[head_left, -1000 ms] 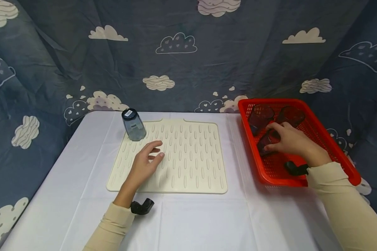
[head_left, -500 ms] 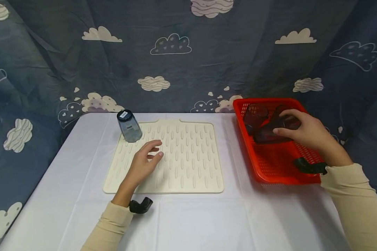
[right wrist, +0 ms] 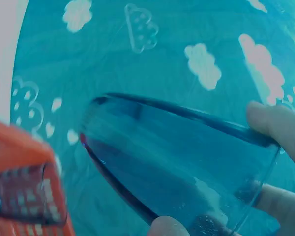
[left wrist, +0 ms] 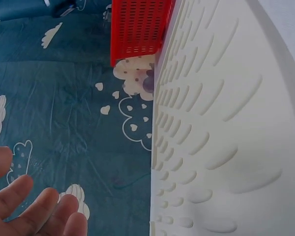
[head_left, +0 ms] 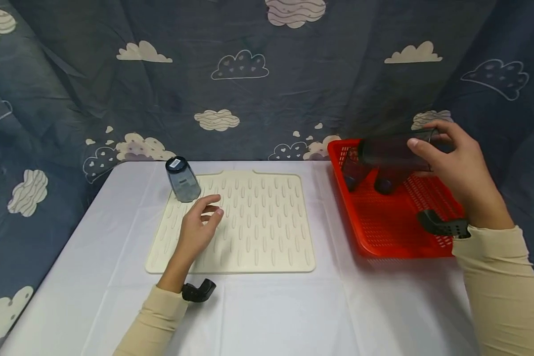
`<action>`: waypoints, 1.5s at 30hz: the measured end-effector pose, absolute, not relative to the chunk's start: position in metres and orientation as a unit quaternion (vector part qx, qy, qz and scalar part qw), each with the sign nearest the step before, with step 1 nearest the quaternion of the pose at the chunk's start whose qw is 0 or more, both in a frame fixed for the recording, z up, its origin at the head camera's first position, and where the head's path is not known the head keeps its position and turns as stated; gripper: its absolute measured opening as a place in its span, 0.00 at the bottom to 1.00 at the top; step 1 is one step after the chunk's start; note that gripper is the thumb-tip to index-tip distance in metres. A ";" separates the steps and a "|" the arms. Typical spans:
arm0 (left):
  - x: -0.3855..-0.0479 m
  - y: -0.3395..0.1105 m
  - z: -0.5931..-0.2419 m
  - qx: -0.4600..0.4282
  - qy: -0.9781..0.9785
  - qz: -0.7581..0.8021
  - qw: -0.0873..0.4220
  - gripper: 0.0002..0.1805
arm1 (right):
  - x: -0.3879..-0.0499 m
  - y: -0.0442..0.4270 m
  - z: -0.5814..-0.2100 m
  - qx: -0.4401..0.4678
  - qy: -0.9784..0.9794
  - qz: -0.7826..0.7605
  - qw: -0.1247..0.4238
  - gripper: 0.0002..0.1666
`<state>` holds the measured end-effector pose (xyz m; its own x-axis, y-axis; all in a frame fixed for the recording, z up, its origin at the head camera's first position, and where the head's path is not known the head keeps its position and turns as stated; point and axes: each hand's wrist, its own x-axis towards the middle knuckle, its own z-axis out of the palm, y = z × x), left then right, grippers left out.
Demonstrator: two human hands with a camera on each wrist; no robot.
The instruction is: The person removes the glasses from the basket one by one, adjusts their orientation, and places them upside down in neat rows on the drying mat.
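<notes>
Glass (head_left: 391,150), probably light, stiff, slick-walled and breakable, so best held round its sides, is in the right grip (head_left: 463,170), thumb and fingers pinching it by the rim end. It is above the far part of the red basket (head_left: 359,235), long axis nearly level, base pointing to the person's left, mouth toward the palm; the left grip (head_left: 197,230), loose-fingered, holds nothing over the ribbed mat (head_left: 267,257).

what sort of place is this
Probably a staged recording spot: cloud-print fabric rises behind a white-clothed table, and small black wrist cameras are being worn.
</notes>
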<state>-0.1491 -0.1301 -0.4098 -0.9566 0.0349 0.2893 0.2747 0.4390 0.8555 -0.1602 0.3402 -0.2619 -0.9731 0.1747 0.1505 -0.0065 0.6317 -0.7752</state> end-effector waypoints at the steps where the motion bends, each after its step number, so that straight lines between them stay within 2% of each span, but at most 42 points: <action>1: -0.149 -0.130 -0.410 -0.091 -0.841 -0.521 0.112 0.21 | -0.161 0.337 -0.260 -0.042 -0.888 0.444 0.113 0.30; 13: -0.147 -0.135 -0.403 -0.081 -0.837 -0.529 0.115 0.22 | -0.168 0.310 -0.251 -0.008 -0.859 0.496 0.124 0.29; 23: -0.145 -0.132 -0.400 -0.117 -0.819 -0.549 0.116 0.26 | -0.168 0.288 -0.250 0.025 -0.802 0.587 0.108 0.28; 45: -0.146 -0.127 -0.391 -0.143 -0.803 -0.565 0.126 0.28 | -0.179 0.212 -0.266 0.073 -0.815 0.570 0.075 0.27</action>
